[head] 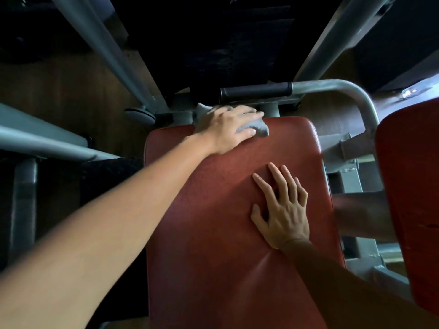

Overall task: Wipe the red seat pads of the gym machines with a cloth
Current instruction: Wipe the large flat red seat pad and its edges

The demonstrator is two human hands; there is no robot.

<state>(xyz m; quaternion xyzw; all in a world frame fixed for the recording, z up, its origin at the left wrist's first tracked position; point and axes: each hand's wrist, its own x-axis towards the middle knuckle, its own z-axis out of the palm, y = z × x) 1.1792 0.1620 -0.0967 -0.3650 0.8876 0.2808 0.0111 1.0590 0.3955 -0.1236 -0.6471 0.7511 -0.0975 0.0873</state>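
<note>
At far edge of red seat pad [225, 222]: left hand [228, 129] presses grey cloth [257, 129], fingers curled over it. Right hand [282, 210] flat on pad, fingers spread, holding nothing.

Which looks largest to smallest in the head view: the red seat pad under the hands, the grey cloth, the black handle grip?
1. Red seat pad, by far.
2. Black handle grip.
3. Grey cloth, though the left hand hides much of it, so ranks 2 and 3 are unsure.
</note>
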